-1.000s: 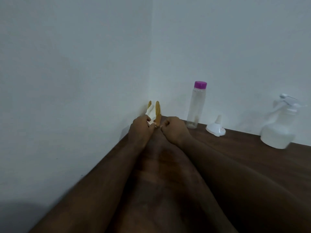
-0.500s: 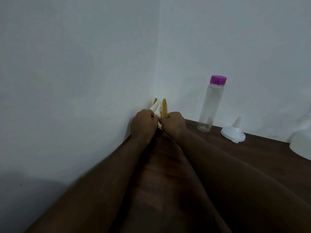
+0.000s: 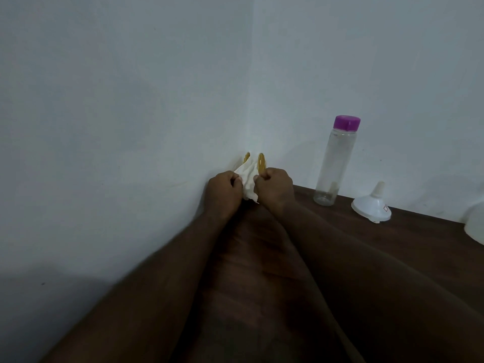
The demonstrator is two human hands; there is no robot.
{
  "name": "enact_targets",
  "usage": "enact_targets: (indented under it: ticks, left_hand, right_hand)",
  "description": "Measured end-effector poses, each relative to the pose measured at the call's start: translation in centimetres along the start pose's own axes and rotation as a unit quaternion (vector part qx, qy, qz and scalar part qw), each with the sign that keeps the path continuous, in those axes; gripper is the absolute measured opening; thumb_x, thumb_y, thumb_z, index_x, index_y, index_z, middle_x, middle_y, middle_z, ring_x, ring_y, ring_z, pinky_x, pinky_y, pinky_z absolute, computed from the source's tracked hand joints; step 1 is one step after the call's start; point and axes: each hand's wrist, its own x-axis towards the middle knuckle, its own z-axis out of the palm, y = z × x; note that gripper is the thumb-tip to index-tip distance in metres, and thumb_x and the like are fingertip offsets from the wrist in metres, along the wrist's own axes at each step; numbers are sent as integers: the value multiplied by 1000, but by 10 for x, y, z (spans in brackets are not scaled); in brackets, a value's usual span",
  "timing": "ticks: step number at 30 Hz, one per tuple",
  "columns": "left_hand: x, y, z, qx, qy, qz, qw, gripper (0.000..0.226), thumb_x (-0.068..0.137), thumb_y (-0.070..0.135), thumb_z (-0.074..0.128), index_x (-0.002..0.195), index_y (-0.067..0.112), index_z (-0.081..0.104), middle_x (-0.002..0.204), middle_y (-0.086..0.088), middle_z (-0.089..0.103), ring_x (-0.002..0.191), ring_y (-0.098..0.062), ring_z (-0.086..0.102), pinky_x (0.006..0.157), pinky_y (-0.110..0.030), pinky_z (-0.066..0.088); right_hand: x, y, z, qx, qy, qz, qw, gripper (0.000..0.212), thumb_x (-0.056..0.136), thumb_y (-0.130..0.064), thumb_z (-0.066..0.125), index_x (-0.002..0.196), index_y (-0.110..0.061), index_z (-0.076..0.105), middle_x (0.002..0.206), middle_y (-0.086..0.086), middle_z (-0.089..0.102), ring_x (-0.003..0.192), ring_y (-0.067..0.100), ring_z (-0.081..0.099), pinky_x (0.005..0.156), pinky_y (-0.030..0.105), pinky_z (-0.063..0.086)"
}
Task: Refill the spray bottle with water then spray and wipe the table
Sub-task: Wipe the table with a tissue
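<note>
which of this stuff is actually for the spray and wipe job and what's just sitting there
For the job:
white tissue
purple-capped clear bottle
white funnel
spray bottle, cut off at right edge
wooden table

Just lying about:
yellow tissue holder

**Dim, flat light, deep shade below**

The view is dim and bluish-grey. A soft shadow darkens the wall at lower left. The left hand and right hand nearly merge with the dark surface; the white tissue between them is brightest. The wide lens stretches the lower edge, and detail is soft.
</note>
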Motion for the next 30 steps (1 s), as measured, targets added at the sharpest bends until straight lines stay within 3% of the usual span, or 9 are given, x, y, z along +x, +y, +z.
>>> enact_targets:
  ticks: [3,7,12,17,20,25,28,30]
  left_hand:
    - [0,3,0,14,15,-12,1000,26,94,18,50,95,3,71,91,-11,71,83,-24,65,70,-27,46]
    - [0,6,1,28,28,-33,999,27,95,18,48,97,2,71,93,-13,71,83,-25,64,71,-29,49]
    - [-3,10,2,11,33,-45,998,25,94,18,50,95,2,70,92,-13,71,85,-27,65,72,-30,47]
    - [-22,11,4,-19,75,2,997,31,90,24,60,118,12,60,107,-7,64,93,-22,62,75,-30,48]
    - [-28,6,9,4,69,73,995,24,89,24,60,110,15,63,114,-4,54,91,-21,60,72,-33,53]
    - [-30,-2,21,74,11,111,991,27,91,29,57,109,11,68,137,-8,49,116,-26,50,94,-40,49]
    - [-29,-1,19,66,4,108,992,28,90,18,55,113,7,66,125,-12,58,112,-28,53,94,-40,48]
    - [-29,0,15,31,10,96,995,27,87,10,55,111,6,65,115,-12,62,108,-27,55,94,-38,46]
  right_hand:
    - [0,-2,-13,71,9,10,997,27,92,-16,53,80,5,66,86,16,69,79,22,61,73,33,49]
    - [-1,-7,-36,124,13,14,992,20,87,-9,51,77,-4,68,92,7,72,91,25,68,87,45,55]
    - [-15,-10,-41,63,-26,-15,998,12,87,-23,62,90,-12,67,87,-2,69,89,18,64,80,31,51]
    - [-32,-10,-25,3,-86,-68,994,32,94,-21,53,122,-16,68,128,6,66,115,22,61,99,29,46]
    - [-29,-13,-22,-24,-129,-64,989,42,97,-18,49,138,-9,55,142,11,55,128,25,53,106,28,39]
    - [-17,-15,-24,-27,-126,-60,990,49,92,-3,46,141,-4,50,147,14,49,134,27,47,113,32,36]
    - [-17,-14,-27,1,-99,-69,993,47,92,-2,46,139,-3,53,144,15,52,134,26,47,114,36,35]
    - [-19,-15,-32,43,-37,-73,996,40,93,-5,49,132,-3,59,137,13,59,130,23,52,113,33,38]
